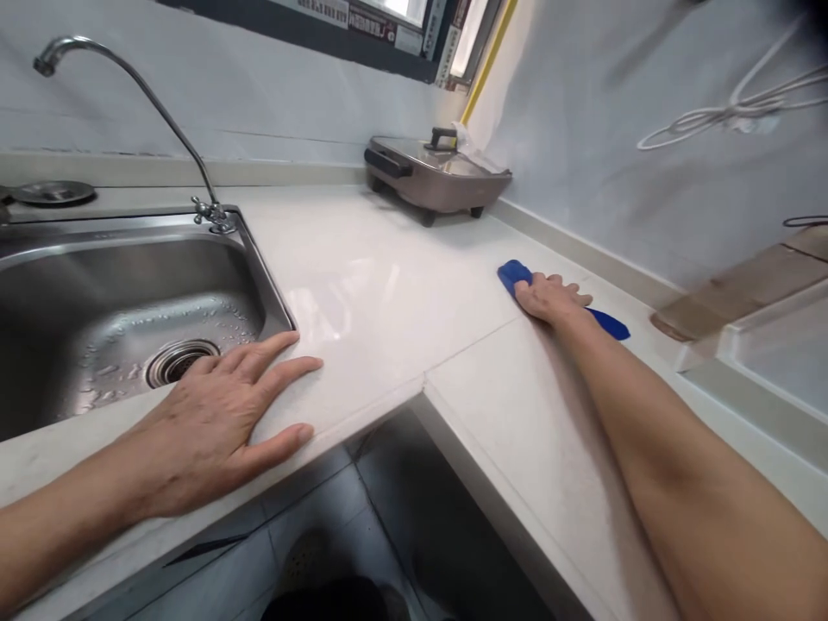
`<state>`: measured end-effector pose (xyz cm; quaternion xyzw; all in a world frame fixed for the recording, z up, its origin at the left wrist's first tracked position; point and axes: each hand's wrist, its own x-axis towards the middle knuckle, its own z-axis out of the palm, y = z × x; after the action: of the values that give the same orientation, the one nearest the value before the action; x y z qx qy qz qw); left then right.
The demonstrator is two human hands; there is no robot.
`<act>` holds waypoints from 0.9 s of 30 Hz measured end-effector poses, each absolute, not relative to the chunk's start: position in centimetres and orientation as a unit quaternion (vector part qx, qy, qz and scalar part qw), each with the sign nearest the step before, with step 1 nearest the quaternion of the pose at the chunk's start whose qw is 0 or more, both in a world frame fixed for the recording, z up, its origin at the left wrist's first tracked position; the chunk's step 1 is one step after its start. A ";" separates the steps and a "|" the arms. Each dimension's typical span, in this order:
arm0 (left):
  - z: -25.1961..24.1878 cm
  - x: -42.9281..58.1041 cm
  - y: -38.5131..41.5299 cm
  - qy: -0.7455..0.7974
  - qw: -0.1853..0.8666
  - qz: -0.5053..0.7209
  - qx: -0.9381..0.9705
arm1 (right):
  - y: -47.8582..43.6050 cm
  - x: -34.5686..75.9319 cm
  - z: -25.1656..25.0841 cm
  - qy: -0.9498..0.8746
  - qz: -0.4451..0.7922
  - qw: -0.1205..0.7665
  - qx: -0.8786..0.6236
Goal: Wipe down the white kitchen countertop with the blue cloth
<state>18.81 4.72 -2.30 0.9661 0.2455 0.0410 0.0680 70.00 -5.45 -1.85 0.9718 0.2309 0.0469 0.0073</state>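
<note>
My right hand (549,296) presses a blue cloth (514,274) down onto the white countertop (381,285), close to the right-hand wall. The cloth sticks out on both sides of the fingers, and its middle is hidden under the hand. On the left, my left hand (226,405) lies with fingers spread on the counter's front strip beside the sink. Its fingertips touch the counter surface near the sink's corner, and it holds nothing.
A stainless steel sink (129,259) with water drops and a curved faucet (148,90) is at the left. An electric pan with a glass lid (440,177) stands in the back corner. A cardboard piece (737,285) lies at the right. White cable (730,112) hangs on the wall.
</note>
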 end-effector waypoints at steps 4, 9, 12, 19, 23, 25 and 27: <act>-2.2 19.0 4.5 0.246 0.086 0.039 0.965 | 0.9 64.5 -1.5 0.333 0.053 0.000 0.941; -1.5 19.3 4.3 0.258 0.106 0.011 0.960 | 6.8 54.1 -1.1 0.498 0.060 -0.022 0.865; -1.4 19.3 4.3 0.253 0.116 0.015 0.960 | 7.8 48.4 -1.0 0.587 0.063 -0.037 0.807; -1.6 19.1 4.3 0.234 0.123 0.037 0.964 | 3.9 42.9 -1.5 0.682 0.082 -0.058 0.724; -1.5 19.1 4.5 0.239 0.134 0.047 0.961 | -0.4 43.6 -1.6 0.688 0.076 -0.043 0.721; -1.3 19.0 4.6 0.240 0.138 0.052 0.959 | -2.9 44.6 -1.5 0.669 0.075 -0.036 0.739; -1.2 18.9 4.7 0.235 0.141 0.055 0.960 | -5.7 45.7 -1.3 0.636 0.073 -0.035 0.767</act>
<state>18.92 4.66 -1.21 0.9601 0.2355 0.0550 0.1408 45.75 -5.71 -1.32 0.7673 0.6361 0.0733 -0.0350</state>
